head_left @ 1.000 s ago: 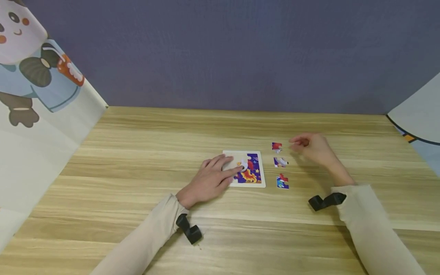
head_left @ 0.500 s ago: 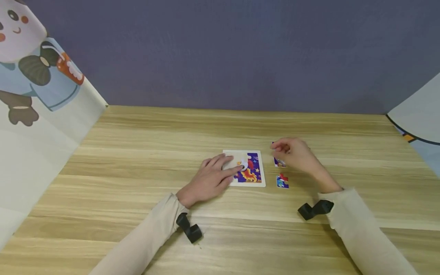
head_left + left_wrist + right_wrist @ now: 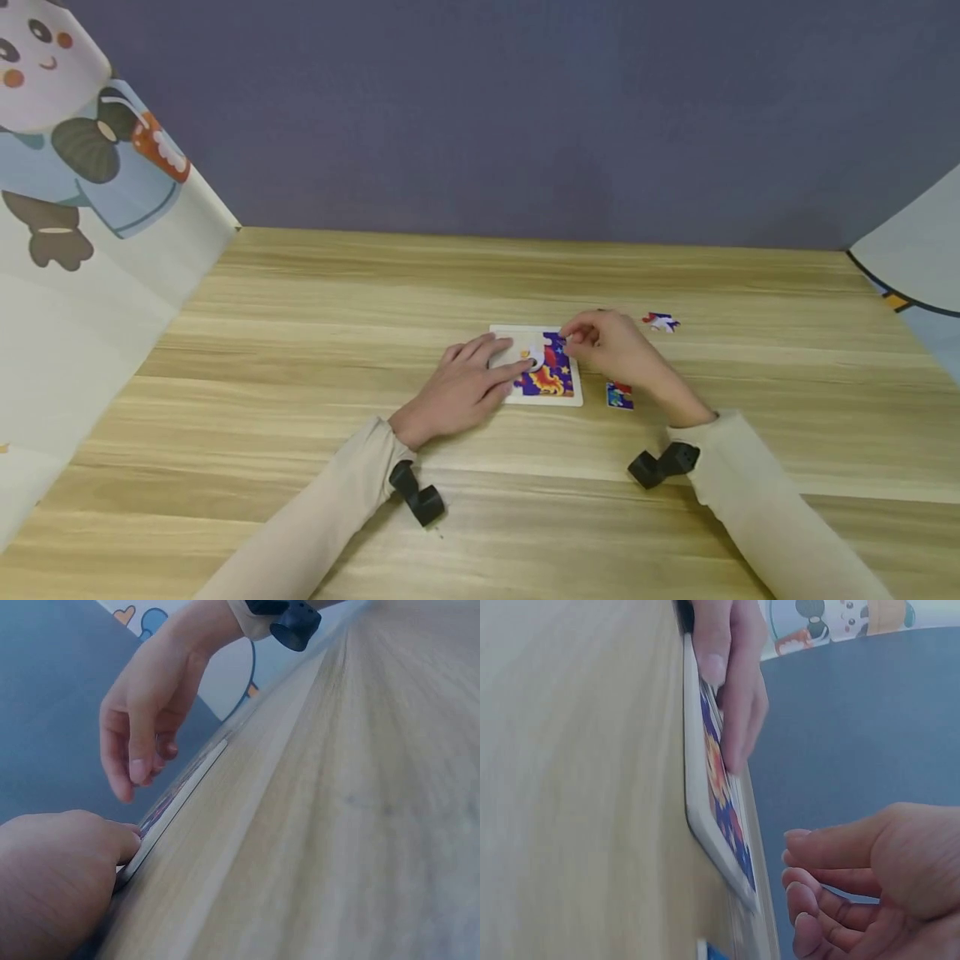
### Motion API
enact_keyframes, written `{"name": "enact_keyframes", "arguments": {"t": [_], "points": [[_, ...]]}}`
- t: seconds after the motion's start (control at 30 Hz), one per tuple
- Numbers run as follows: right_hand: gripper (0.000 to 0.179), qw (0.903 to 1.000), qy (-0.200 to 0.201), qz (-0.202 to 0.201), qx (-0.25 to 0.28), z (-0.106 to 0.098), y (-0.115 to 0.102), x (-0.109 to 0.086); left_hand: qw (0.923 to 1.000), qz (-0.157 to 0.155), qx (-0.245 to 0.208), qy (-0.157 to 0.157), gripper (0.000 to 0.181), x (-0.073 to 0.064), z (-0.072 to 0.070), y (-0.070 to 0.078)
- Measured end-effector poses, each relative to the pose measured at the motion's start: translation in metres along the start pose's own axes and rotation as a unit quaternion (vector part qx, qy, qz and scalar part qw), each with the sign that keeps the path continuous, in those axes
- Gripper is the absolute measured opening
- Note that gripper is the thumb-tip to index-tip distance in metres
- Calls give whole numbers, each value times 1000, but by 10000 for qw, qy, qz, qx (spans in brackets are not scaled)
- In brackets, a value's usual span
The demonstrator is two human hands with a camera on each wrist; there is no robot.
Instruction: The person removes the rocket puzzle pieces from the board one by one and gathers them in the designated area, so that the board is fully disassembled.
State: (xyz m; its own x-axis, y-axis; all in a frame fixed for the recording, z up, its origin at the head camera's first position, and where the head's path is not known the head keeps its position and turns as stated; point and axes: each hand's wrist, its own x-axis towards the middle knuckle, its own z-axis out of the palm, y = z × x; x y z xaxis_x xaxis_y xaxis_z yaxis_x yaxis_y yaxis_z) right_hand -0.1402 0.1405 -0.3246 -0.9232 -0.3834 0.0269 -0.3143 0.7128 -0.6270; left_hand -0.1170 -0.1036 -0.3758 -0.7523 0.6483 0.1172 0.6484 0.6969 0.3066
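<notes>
My left hand (image 3: 459,390) rests with fingers spread on a small jigsaw puzzle in a white tray (image 3: 546,403), covering part of its left side. Purple, orange and red artwork (image 3: 553,382) fills the tray's right side; pale board shows at upper left. Over the tray's upper right corner is my right hand (image 3: 617,347), its fingers loosely curled. Nothing shows between thumb and fingers (image 3: 832,851) in the right wrist view. A red, purple and white puzzle piece (image 3: 661,322) lies beyond that hand, and a blue and red puzzle piece (image 3: 619,397) lies below it.
The wood-grain table (image 3: 315,300) runs back to a dark blue-grey wall (image 3: 480,117). Black wrist mounts (image 3: 417,493) sit at both cuffs. A cartoon-printed panel (image 3: 90,167) stands on the left.
My right hand has moved left from beyond the loose pieces to the tray's corner, uncovering one piece on the right and hiding others. My left hand has stayed on the puzzle.
</notes>
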Motion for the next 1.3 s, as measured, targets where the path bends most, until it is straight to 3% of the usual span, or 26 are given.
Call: {"name": "enact_keyframes", "arguments": {"t": [0.3, 0.63, 1.3], "points": [[14, 9996, -249, -95, -23, 16, -12, 8, 9999, -44, 22, -111, 42, 0, -1, 1], [23, 9980, -562, 225, -205, 20, -16, 10, 9999, -54, -30, -140, 42, 0, -2, 2], [26, 9967, -662, 328, -334, 24, -15, 9, 10000, 61, -55, 35, 41, -1, -1, 1]]}}
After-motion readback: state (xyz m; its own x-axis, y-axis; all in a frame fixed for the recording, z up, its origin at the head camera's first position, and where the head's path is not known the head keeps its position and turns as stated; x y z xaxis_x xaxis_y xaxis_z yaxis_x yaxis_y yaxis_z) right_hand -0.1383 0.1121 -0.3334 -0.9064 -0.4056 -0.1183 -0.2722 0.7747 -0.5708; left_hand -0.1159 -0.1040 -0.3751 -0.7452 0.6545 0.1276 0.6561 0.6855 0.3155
